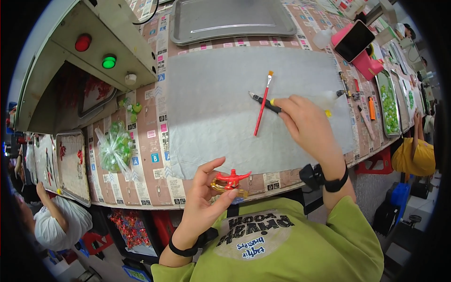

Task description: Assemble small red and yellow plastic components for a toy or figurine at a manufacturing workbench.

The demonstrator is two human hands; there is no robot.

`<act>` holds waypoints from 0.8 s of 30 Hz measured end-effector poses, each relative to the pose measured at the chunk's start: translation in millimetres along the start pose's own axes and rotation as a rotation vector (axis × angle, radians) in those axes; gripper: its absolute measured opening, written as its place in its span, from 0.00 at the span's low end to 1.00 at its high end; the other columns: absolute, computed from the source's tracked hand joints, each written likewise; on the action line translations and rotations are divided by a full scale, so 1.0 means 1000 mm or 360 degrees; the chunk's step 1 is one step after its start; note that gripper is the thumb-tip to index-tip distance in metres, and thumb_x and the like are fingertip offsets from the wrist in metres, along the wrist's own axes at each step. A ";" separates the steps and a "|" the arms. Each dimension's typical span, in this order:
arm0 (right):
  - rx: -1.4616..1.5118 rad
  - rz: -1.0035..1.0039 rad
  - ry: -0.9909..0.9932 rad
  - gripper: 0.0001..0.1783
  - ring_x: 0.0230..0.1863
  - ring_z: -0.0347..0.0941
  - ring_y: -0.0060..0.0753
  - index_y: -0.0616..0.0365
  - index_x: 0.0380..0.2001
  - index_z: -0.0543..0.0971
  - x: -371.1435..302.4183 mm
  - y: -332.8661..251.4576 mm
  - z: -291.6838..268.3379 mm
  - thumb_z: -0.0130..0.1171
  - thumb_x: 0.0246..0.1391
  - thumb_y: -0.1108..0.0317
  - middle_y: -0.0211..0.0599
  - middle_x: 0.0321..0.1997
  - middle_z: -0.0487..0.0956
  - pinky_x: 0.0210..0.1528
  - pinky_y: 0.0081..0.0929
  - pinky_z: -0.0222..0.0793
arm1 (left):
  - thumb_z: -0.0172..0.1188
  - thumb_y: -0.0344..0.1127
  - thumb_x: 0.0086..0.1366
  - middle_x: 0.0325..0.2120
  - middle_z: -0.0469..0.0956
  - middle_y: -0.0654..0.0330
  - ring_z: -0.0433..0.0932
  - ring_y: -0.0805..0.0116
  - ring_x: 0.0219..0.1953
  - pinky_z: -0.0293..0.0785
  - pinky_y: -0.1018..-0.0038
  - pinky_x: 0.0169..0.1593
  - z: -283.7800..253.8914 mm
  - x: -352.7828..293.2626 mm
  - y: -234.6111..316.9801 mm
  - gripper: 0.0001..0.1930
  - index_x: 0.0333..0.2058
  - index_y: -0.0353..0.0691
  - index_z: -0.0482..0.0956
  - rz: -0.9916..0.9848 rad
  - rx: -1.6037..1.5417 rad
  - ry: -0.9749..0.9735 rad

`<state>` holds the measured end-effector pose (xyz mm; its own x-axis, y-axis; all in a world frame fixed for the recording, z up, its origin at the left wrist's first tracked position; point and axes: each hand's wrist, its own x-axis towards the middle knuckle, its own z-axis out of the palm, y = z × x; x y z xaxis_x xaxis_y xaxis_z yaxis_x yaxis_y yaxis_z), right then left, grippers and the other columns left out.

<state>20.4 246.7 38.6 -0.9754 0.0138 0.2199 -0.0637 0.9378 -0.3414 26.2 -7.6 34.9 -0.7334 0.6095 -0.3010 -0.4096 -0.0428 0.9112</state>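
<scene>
The small red piece [232,180] is held in the left hand [203,189], at the near edge of the surface [148,191]; it is gripped between the thumb and the curved fingers, with a golden part [242,193] just under it, though whether the two are joined cannot be made out. It is judged to be light, stiff and smooth enough to slip; its thin, outstretched tips look the most fragile, so it would best be taken by its thicker middle. The fingers of the right hand [307,124] are curled at a black-handled pointed tool [269,105]; whether it is gripped by them cannot be told. Counted are one red piece and one golden part at the left hand; over the grey sheet [206,89], one pointed tool and one red-handled brush [261,113], crossed; beyond, one large metal tray [225,19]; leftward, one clear bag [114,150] of green items, too crowded to be counted; rightward, one phone [354,41] and one orange lighter [372,108]
</scene>
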 end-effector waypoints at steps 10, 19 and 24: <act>-0.0462 -0.0185 -0.0290 0.11 0.33 0.70 0.41 0.56 0.36 0.71 0.042 0.024 0.037 0.49 0.44 0.75 0.38 0.26 0.71 0.31 0.33 0.66 | 0.53 0.24 0.58 0.40 0.68 0.59 0.70 0.74 0.43 0.65 0.77 0.48 -0.003 -0.004 0.000 0.29 0.56 0.35 0.52 0.0166 -0.0233 0.0127; 0.1828 0.0388 -0.0357 0.05 0.24 0.68 0.23 0.61 0.30 0.68 0.007 -0.035 -0.023 0.50 0.53 0.71 0.32 0.26 0.69 0.29 0.20 0.64 | 0.53 0.24 0.58 0.37 0.68 0.61 0.69 0.75 0.41 0.65 0.78 0.46 -0.008 -0.001 -0.002 0.28 0.56 0.35 0.53 0.0165 -0.0245 0.0139; 0.2019 0.0129 -0.0500 0.06 0.25 0.68 0.21 0.63 0.30 0.69 -0.004 -0.062 -0.024 0.51 0.53 0.71 0.31 0.24 0.69 0.29 0.20 0.63 | 0.53 0.25 0.58 0.37 0.68 0.61 0.69 0.75 0.41 0.65 0.79 0.46 -0.002 0.006 -0.001 0.29 0.56 0.35 0.53 0.0136 -0.0245 0.0109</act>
<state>33.5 197.4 80.9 -0.9821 -0.1885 -0.0042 0.0122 -0.0416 -0.9991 21.4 -6.0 31.2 -0.8023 0.5432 -0.2476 -0.4185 -0.2161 0.8821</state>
